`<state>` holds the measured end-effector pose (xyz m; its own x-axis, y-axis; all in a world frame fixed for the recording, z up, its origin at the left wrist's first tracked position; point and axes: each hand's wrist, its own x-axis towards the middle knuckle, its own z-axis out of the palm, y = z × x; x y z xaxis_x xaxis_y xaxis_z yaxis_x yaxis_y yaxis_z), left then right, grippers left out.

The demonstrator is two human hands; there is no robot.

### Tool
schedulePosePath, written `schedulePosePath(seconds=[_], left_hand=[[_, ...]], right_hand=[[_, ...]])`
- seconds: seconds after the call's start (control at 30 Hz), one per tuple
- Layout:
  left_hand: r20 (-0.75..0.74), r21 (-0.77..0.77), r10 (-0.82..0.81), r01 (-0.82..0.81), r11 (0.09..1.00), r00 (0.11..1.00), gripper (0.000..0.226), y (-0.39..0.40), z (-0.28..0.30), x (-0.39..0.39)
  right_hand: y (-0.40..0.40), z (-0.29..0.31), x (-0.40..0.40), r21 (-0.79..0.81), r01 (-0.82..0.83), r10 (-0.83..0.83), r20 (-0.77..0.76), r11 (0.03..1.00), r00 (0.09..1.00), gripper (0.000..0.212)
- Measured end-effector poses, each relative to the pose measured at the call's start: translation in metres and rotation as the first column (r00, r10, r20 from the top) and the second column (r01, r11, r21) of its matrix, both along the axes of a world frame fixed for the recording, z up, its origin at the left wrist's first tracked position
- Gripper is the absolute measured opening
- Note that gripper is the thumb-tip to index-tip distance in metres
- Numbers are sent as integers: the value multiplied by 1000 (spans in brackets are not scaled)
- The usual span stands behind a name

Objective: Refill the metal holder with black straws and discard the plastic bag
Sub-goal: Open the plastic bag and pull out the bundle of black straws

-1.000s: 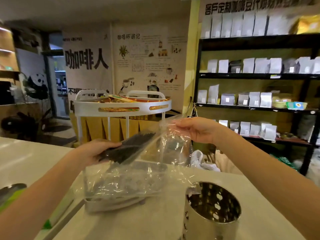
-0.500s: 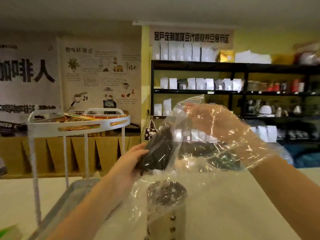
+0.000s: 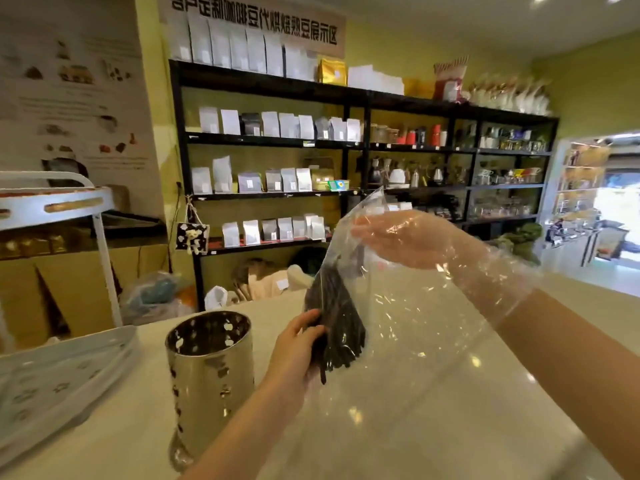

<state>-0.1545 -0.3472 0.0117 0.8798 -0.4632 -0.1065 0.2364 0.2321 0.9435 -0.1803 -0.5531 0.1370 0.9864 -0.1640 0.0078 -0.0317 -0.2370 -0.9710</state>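
Note:
The shiny perforated metal holder point(image 3: 210, 362) stands upright on the pale counter, left of my hands, and looks empty from this angle. My left hand point(image 3: 298, 344) grips a bundle of black straws point(image 3: 337, 320) through the wall of a clear plastic bag point(image 3: 415, 323). The straws hang nearly upright, above the counter and to the right of the holder. My right hand point(image 3: 405, 237) is inside the bag, which drapes over the wrist and forearm, and its fingers reach toward the top of the straws. Whether they touch the straws is unclear.
A white perforated tray point(image 3: 59, 379) lies at the counter's left edge under a white tiered rack point(image 3: 55, 202). Black shelves point(image 3: 346, 147) of coffee bags and brewing gear fill the wall behind. Sacks and bags sit on the floor beyond the counter.
The view swung right, so the holder now stands left of my hands instead of under the bag. The straw bundle turned more upright and sank. My right hand stays inside the bag.

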Motion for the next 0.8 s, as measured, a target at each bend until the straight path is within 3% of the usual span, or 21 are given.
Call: schedulePosePath(seconds=[0.07,0.37,0.6,0.8], left_hand=[[19,86,7,-9,996,1000,29,-6,-20,4],[237,349,167,-244,905,957,39,-17,-83,19],[313,508,158,-306,805,937,50,-12,-100,31],[393,670,1,-288,684,919,55,-9,-109,29]], right_hand=[[-11,-10,-8,78,11,-4,-84,997,996,31],[-62,-90,10,-56,23,-44,-412,998,910,23],[-64,-156,53,-140,79,-136,-461,987,877,12],[-47,-193,68,-427,240,-392,-314,872,865,17]])
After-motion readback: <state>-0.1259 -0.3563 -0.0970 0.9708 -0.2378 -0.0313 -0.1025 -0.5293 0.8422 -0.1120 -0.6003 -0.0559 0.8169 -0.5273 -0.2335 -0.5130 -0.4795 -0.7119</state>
